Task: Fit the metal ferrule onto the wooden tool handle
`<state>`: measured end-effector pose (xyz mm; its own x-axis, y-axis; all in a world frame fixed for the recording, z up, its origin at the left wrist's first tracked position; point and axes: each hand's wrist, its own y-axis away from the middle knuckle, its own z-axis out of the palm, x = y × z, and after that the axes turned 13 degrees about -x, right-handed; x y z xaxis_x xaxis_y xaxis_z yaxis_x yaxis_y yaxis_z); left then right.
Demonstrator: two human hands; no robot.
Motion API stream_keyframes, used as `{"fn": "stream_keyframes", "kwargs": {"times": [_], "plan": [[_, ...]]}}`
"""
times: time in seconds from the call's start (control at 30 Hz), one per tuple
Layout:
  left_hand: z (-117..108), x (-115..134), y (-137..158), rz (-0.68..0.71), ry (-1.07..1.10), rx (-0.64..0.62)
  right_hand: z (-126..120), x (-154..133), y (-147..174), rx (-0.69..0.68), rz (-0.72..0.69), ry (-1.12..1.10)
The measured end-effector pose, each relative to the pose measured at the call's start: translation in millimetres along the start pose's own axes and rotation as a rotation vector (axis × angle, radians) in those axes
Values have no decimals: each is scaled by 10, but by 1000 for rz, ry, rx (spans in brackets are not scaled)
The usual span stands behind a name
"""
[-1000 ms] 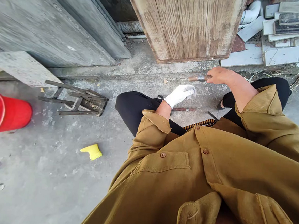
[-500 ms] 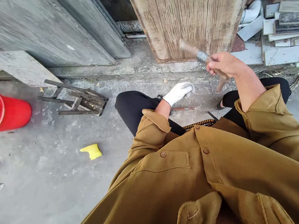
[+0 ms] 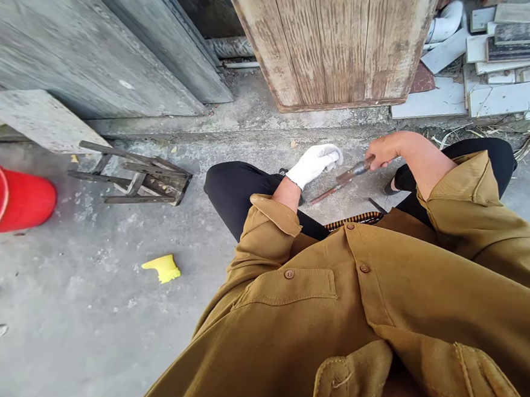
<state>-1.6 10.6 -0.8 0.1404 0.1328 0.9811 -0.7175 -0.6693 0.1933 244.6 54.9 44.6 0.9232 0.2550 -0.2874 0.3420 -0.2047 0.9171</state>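
My right hand (image 3: 384,151), bare, is closed round a wooden stick (image 3: 349,175) bound with grey wire. The stick points down and left, and its lower end is close to a thin reddish-brown rod (image 3: 323,195) near the ground. Whether stick and rod touch I cannot tell. My left hand (image 3: 315,164), in a white knitted glove, is just left of the stick with its fingers curled in. Anything inside those fingers is hidden. A short dark strip (image 3: 376,204) lies on the concrete between my legs.
A weathered wooden panel (image 3: 330,46) leans beyond a low concrete step (image 3: 252,122). White boards (image 3: 517,95) are stacked at the right. To the left are an overturned wooden stool (image 3: 143,178), a red bucket (image 3: 24,203) and a yellow scrap (image 3: 164,268).
My right hand has come down and toward me with the stick, whose free end swung down to the rod. The rod now slants more. My left hand has barely shifted.
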Motion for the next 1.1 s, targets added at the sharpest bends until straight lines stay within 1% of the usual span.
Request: {"fn": "stream_keyframes", "kwargs": {"times": [0.07, 0.13, 0.2, 0.23, 0.27, 0.3, 0.33, 0.4, 0.43, 0.47, 0.53, 0.63, 0.73, 0.8, 0.87, 0.9, 0.93, 0.97, 1.03, 1.07, 1.1], "plan": [[-33, -38, -15, 2, -14, 42, 47, -53, -21, -112, -113, 24], [-66, -99, -39, -2, -32, 86, 65, -109, 18, -206, -238, -17], [-85, -166, -70, -16, -52, 139, 52, -144, 119, -228, -357, -98], [-85, -195, -84, -31, -55, 168, 36, -147, 184, -183, -403, -153], [-80, -216, -95, -48, -49, 188, 16, -139, 251, -96, -440, -223], [-69, -228, -101, -64, -38, 181, -5, -120, 312, 26, -470, -310], [-55, -230, -102, -75, -22, 148, -26, -92, 361, 174, -499, -419], [-22, -210, -90, -63, 15, 37, -60, -21, 405, 452, -545, -672], [-8, -193, -79, -44, 28, -13, -71, 15, 397, 546, -549, -778], [3, -176, -67, -26, 34, -50, -79, 49, 370, 604, -533, -849], [17, -156, -47, -16, 38, -96, -88, 104, 274, 628, -464, -877], [30, -171, -43, -42, 50, -167, -96, 150, 108, 604, -392, -797], [61, -187, -59, -31, 106, -147, -113, 157, 6, 602, -325, -731], [94, -168, -67, -18, 135, -126, -122, 136, -16, 617, -230, -616], [126, -130, -66, -21, 147, -137, -116, 91, -14, 628, -118, -419], [138, -111, -64, -28, 147, -148, -104, 61, -7, 608, -65, -305], [146, -95, -62, -40, 145, -157, -86, 30, 1, 552, -14, -194], [148, -84, -61, -55, 139, -160, -63, -2, 12, 449, 26, -99], [137, -81, -62, -96, 123, -156, -8, -54, 43, 151, 43, 6], [125, -89, -64, -117, 117, -154, 17, -71, 64, -6, 20, 12], [110, -102, -67, -137, 113, -157, 35, -79, 90, -133, -31, -8]]}}
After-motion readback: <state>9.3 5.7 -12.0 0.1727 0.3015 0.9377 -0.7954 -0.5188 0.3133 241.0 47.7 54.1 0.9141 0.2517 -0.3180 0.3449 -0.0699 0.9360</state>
